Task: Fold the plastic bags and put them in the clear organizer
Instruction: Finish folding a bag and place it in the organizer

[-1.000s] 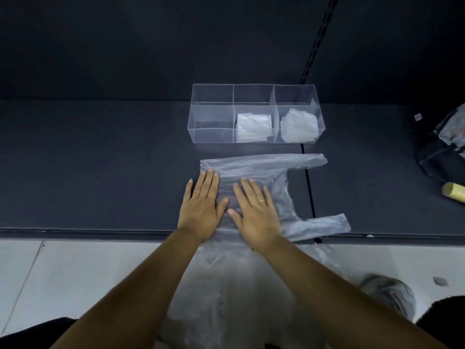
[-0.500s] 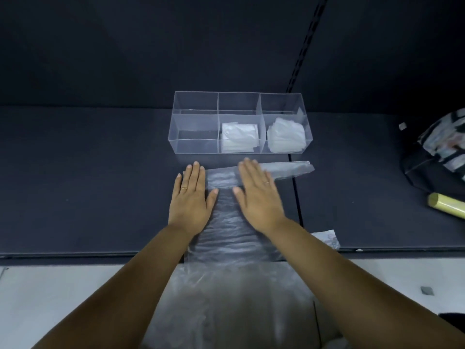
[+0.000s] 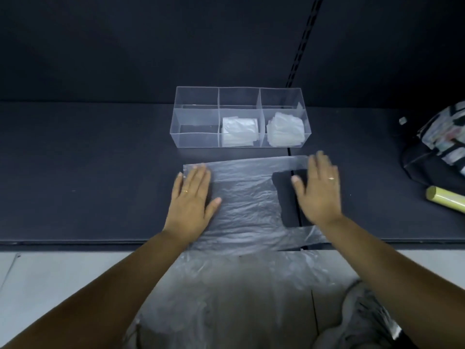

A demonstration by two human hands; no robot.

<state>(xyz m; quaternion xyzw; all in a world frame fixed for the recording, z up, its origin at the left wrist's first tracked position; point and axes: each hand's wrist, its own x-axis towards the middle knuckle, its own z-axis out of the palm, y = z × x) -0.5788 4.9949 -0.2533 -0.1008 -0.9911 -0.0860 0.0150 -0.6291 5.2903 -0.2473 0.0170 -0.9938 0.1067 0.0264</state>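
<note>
Hands [image 3: 192, 197] slid apart over crinkly (translucent) bag [image 3: 246, 202].

The scene is dim and low in contrast; the dark surface [image 3: 100, 172] and the wall [image 3: 151, 46] behind it swallow most of the light, while the pale floor [image 3: 63, 273] reads brightest; soft light from above leaves a faint sheen on the plastic bag [image 3: 246, 205] and thin bright lines along the organizer [image 3: 196, 139] edges; shadows are weak; the right hand [image 3: 318, 190] is smeared with blur at its fingertips; the bag's near part looks soft.
</note>
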